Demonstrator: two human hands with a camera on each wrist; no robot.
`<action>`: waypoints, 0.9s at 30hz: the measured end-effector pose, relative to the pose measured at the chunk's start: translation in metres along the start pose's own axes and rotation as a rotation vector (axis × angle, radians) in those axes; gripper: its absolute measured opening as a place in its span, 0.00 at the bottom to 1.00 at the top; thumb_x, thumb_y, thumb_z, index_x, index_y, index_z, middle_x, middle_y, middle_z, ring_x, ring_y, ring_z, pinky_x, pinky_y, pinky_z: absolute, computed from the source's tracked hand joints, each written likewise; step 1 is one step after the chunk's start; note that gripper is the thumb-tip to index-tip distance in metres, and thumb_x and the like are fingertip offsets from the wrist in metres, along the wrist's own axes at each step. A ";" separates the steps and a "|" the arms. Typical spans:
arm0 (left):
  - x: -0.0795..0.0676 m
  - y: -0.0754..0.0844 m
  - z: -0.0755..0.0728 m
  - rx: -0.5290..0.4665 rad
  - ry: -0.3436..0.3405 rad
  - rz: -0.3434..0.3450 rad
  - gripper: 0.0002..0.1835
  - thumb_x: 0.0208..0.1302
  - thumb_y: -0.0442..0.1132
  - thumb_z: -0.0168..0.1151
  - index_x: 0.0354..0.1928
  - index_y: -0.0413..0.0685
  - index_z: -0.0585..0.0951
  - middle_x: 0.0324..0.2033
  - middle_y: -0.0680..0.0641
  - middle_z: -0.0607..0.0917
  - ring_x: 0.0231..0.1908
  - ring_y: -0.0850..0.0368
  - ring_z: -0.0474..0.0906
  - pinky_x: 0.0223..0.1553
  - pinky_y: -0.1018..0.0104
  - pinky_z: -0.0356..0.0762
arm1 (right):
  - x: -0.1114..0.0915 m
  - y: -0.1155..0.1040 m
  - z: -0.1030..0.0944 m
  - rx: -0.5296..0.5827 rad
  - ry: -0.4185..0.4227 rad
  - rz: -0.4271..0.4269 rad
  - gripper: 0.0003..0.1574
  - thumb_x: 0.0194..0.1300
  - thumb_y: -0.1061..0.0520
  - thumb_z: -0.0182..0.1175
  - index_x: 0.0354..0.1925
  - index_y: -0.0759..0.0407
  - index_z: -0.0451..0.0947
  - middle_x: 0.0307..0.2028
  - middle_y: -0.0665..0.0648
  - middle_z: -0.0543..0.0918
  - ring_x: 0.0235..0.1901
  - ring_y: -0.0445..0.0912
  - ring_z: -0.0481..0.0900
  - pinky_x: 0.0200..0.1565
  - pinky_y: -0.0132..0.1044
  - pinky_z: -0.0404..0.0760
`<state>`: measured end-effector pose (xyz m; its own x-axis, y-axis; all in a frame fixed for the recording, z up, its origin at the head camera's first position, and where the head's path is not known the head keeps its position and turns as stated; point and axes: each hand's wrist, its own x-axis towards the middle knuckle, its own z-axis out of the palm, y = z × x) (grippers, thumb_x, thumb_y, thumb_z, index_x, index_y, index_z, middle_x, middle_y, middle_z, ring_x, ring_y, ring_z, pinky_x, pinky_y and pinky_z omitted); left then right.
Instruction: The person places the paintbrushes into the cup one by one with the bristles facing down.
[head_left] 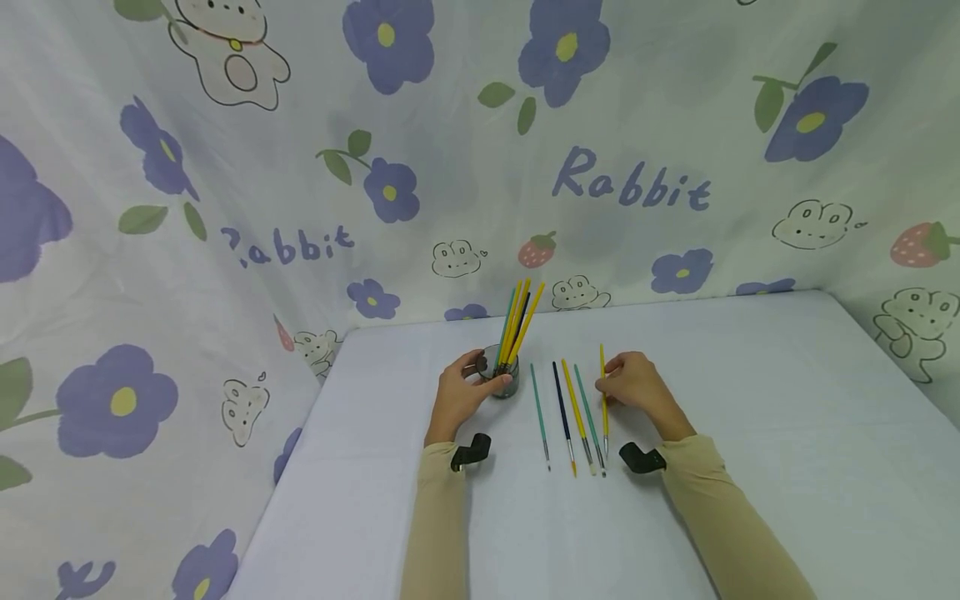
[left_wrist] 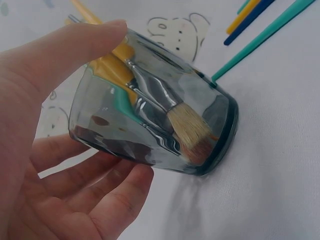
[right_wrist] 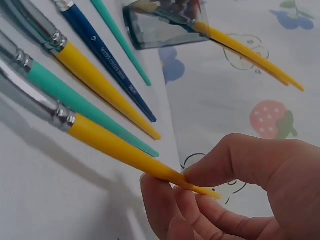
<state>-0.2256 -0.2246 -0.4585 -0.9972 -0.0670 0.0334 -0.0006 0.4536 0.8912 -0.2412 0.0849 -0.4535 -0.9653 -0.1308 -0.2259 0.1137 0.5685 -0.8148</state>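
Observation:
My left hand (head_left: pixel 457 398) grips a clear glass cup (left_wrist: pixel 220 125), thumb on one side and fingers on the other. Several paintbrushes stand in it, bristles down, their yellow, green and dark handles (head_left: pixel 517 321) leaning out of the top. On the right, a yellow paintbrush (right_wrist: pixel 117 147) is pinched near its handle end between the thumb and fingers of my right hand (head_left: pixel 639 385). Beside it lie a green paintbrush (head_left: pixel 588 410), a yellow paintbrush (head_left: pixel 574 400), a navy paintbrush (head_left: pixel 561 406) and another green paintbrush (head_left: pixel 537 404), roughly side by side, with bristles toward me.
A white cloth covers the table (head_left: pixel 360 517). Behind and to the left hangs a curtain (head_left: pixel 465 150) printed with purple flowers, rabbits and strawberries, close to the table's back edge. Black wrist mounts (head_left: pixel 471 452) sit at both sleeve cuffs.

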 end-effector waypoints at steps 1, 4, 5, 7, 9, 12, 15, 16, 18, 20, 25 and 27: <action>0.000 0.000 0.000 0.000 0.002 -0.004 0.46 0.53 0.55 0.81 0.72 0.48 0.74 0.65 0.40 0.79 0.69 0.42 0.76 0.65 0.54 0.83 | 0.000 -0.001 0.000 0.018 0.001 0.001 0.27 0.64 0.58 0.65 0.55 0.74 0.75 0.42 0.67 0.89 0.28 0.44 0.88 0.31 0.33 0.86; 0.000 0.000 0.000 0.003 0.007 -0.009 0.45 0.53 0.55 0.81 0.72 0.49 0.74 0.65 0.40 0.79 0.69 0.42 0.76 0.65 0.54 0.83 | 0.000 -0.002 -0.002 0.069 0.004 -0.001 0.27 0.65 0.59 0.65 0.57 0.74 0.74 0.45 0.69 0.87 0.29 0.44 0.89 0.32 0.34 0.88; -0.001 0.000 -0.001 0.004 0.008 -0.010 0.45 0.53 0.55 0.81 0.72 0.49 0.74 0.65 0.41 0.79 0.68 0.42 0.76 0.65 0.53 0.83 | 0.000 -0.002 -0.003 0.084 0.005 -0.001 0.27 0.65 0.59 0.64 0.57 0.74 0.74 0.46 0.69 0.86 0.28 0.44 0.89 0.32 0.34 0.89; -0.001 0.000 -0.001 0.005 0.008 -0.008 0.45 0.53 0.55 0.81 0.72 0.49 0.74 0.66 0.40 0.79 0.68 0.42 0.76 0.65 0.53 0.83 | 0.000 -0.002 -0.004 0.113 0.009 0.001 0.27 0.65 0.60 0.64 0.58 0.74 0.74 0.46 0.69 0.85 0.28 0.43 0.88 0.32 0.34 0.89; -0.001 -0.001 -0.001 0.001 0.006 -0.005 0.45 0.53 0.55 0.81 0.72 0.49 0.74 0.66 0.40 0.79 0.68 0.42 0.77 0.65 0.53 0.84 | 0.000 -0.003 -0.005 0.159 0.012 0.009 0.26 0.65 0.60 0.64 0.58 0.73 0.74 0.46 0.68 0.85 0.28 0.43 0.88 0.33 0.34 0.89; -0.001 0.000 -0.002 -0.004 0.001 0.002 0.46 0.53 0.55 0.81 0.72 0.48 0.74 0.66 0.40 0.79 0.68 0.41 0.77 0.65 0.53 0.84 | -0.001 -0.003 -0.007 0.230 0.010 0.019 0.26 0.67 0.61 0.63 0.59 0.72 0.73 0.46 0.66 0.86 0.28 0.42 0.88 0.33 0.33 0.90; -0.001 0.001 -0.002 -0.006 0.000 0.005 0.46 0.54 0.55 0.81 0.73 0.47 0.74 0.66 0.39 0.79 0.68 0.41 0.76 0.65 0.53 0.84 | -0.001 -0.005 -0.010 0.308 0.012 0.018 0.26 0.67 0.61 0.63 0.60 0.71 0.72 0.46 0.66 0.87 0.29 0.42 0.89 0.35 0.33 0.91; -0.001 0.001 -0.002 -0.006 -0.001 0.005 0.46 0.54 0.55 0.80 0.73 0.47 0.73 0.66 0.39 0.79 0.68 0.40 0.76 0.65 0.53 0.84 | -0.002 -0.005 -0.011 0.334 0.012 0.014 0.26 0.68 0.61 0.62 0.60 0.72 0.71 0.47 0.67 0.87 0.30 0.42 0.90 0.35 0.33 0.91; -0.002 0.001 -0.001 -0.008 0.002 0.003 0.46 0.54 0.55 0.81 0.73 0.46 0.73 0.66 0.39 0.78 0.68 0.40 0.76 0.65 0.52 0.83 | -0.003 -0.006 -0.012 0.382 0.015 0.000 0.27 0.68 0.62 0.62 0.61 0.72 0.70 0.49 0.69 0.87 0.30 0.42 0.90 0.36 0.33 0.91; -0.002 0.002 -0.001 -0.012 0.002 -0.003 0.46 0.53 0.54 0.81 0.73 0.47 0.74 0.66 0.39 0.78 0.69 0.41 0.76 0.65 0.52 0.83 | -0.004 -0.008 -0.015 0.428 0.020 -0.011 0.27 0.69 0.62 0.62 0.62 0.73 0.69 0.51 0.70 0.86 0.30 0.41 0.90 0.36 0.32 0.91; -0.002 0.002 -0.001 -0.010 0.000 -0.007 0.46 0.54 0.54 0.81 0.73 0.48 0.74 0.66 0.39 0.78 0.69 0.41 0.76 0.65 0.52 0.83 | -0.007 -0.015 -0.020 0.506 0.047 -0.019 0.27 0.69 0.62 0.63 0.62 0.72 0.68 0.42 0.59 0.88 0.29 0.39 0.90 0.36 0.31 0.91; -0.002 0.002 -0.001 -0.007 0.003 -0.008 0.46 0.54 0.54 0.81 0.73 0.48 0.74 0.66 0.40 0.78 0.68 0.41 0.76 0.65 0.52 0.83 | -0.007 -0.020 -0.021 0.525 0.063 -0.027 0.27 0.69 0.62 0.63 0.61 0.71 0.68 0.37 0.51 0.87 0.29 0.38 0.90 0.36 0.31 0.91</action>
<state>-0.2238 -0.2245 -0.4564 -0.9969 -0.0735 0.0281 -0.0077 0.4464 0.8948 -0.2421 0.0911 -0.4243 -0.9800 -0.0811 -0.1816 0.1751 0.0804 -0.9813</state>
